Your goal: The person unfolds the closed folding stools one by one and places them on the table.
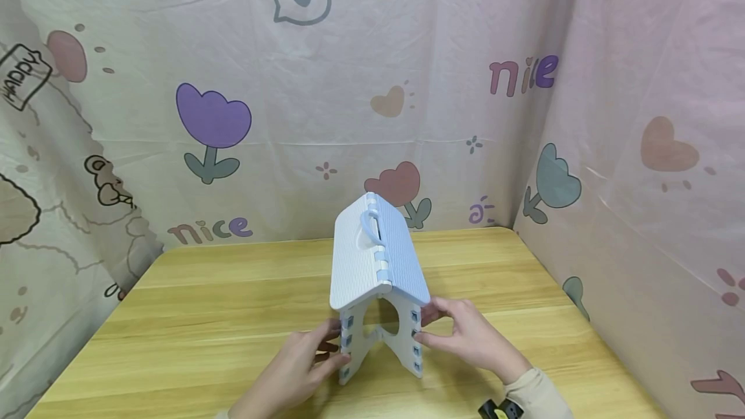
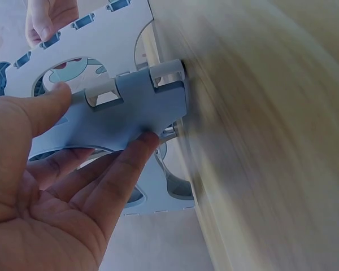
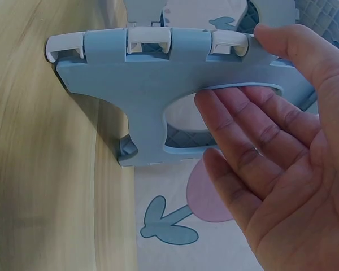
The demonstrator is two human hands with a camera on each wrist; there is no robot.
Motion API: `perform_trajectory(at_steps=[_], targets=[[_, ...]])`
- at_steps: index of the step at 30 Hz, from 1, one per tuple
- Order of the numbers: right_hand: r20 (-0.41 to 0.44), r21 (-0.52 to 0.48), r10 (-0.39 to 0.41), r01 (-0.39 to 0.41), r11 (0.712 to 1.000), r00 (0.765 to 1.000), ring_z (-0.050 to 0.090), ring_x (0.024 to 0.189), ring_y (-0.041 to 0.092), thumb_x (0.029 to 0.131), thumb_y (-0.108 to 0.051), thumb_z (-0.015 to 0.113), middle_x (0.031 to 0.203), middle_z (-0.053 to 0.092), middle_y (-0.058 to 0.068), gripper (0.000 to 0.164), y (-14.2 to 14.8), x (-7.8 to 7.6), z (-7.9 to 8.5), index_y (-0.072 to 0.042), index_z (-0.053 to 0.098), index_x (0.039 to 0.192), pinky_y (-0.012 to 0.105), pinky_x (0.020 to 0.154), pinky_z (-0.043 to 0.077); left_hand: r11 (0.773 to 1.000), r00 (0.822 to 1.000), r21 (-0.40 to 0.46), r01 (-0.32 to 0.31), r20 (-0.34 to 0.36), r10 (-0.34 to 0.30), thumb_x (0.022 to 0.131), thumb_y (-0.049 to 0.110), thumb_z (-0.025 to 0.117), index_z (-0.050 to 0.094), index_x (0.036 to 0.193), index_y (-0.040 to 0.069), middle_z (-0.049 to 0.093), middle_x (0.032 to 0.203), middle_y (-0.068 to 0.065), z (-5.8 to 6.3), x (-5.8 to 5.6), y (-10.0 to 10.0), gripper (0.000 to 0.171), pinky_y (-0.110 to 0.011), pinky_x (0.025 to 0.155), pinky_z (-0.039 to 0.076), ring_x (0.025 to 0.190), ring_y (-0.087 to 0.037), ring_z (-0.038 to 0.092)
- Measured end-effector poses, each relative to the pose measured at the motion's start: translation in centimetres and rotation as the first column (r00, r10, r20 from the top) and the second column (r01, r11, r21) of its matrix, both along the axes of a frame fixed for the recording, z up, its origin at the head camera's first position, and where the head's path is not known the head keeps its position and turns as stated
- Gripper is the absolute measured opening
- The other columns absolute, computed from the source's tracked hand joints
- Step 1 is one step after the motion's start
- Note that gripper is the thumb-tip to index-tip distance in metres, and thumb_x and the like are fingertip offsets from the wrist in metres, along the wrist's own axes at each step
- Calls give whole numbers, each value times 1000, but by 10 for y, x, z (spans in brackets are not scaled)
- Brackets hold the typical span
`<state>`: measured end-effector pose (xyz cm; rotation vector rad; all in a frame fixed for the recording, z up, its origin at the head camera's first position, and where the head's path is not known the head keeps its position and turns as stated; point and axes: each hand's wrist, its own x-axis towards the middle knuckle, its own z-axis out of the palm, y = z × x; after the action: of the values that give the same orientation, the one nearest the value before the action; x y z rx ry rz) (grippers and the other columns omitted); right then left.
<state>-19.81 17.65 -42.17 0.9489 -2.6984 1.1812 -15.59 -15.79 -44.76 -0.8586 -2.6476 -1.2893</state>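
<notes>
A partly folded white and blue folding step stool (image 1: 352, 264) stands upright on the wooden table, its top halves sloping like a roof. A small blue carry handle (image 1: 369, 230) shows at the ridge. My left hand (image 1: 299, 364) holds the left leg panel, thumb on its hinged edge; the left wrist view shows fingertips against the blue side panel (image 2: 133, 110). On the opposite side my right hand (image 1: 468, 335) holds the other leg panel. In the right wrist view the thumb lies at the hinged edge, with fingertips at the oval cutout of the blue panel (image 3: 144, 82).
The light wooden table (image 1: 233, 302) spreads out around the stool. A printed cloth (image 1: 326, 83) with flowers and hearts hangs behind the table and down both sides. A black device (image 1: 502, 408) sits by the right sleeve (image 1: 538, 396).
</notes>
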Motion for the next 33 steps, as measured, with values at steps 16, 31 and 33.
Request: perform_trajectory(at_steps=[16, 31, 33], targets=[[-25, -4, 7, -7, 1000, 1000, 73, 96, 4, 91, -33, 85, 100, 78, -16, 33, 3, -2, -2, -17, 74, 118, 38, 100, 57, 1000, 999, -9, -3, 43, 3, 105, 35, 70, 63, 137, 8, 73, 136, -22, 1, 3, -7, 42, -34, 87, 68, 109, -38, 79], [32, 23, 29, -29, 999, 999, 72, 112, 10, 94, -42, 81, 113, 77, -15, 52, 4, -4, 3, -19, 65, 138, 46, 106, 57, 992, 996, -91, -91, -14, 90, 98, 48, 77, 62, 143, 11, 71, 141, -16, 15, 5, -9, 59, -48, 91, 67, 121, -42, 73], [34, 26, 19, -20, 999, 999, 72, 115, 14, 96, -45, 79, 118, 76, -12, 53, 7, -4, 6, -20, 63, 140, 52, 108, 57, 989, 993, -100, -112, -57, 107, 97, 48, 78, 61, 146, 14, 72, 141, -12, 21, 6, -11, 62, -51, 94, 66, 125, -39, 71]])
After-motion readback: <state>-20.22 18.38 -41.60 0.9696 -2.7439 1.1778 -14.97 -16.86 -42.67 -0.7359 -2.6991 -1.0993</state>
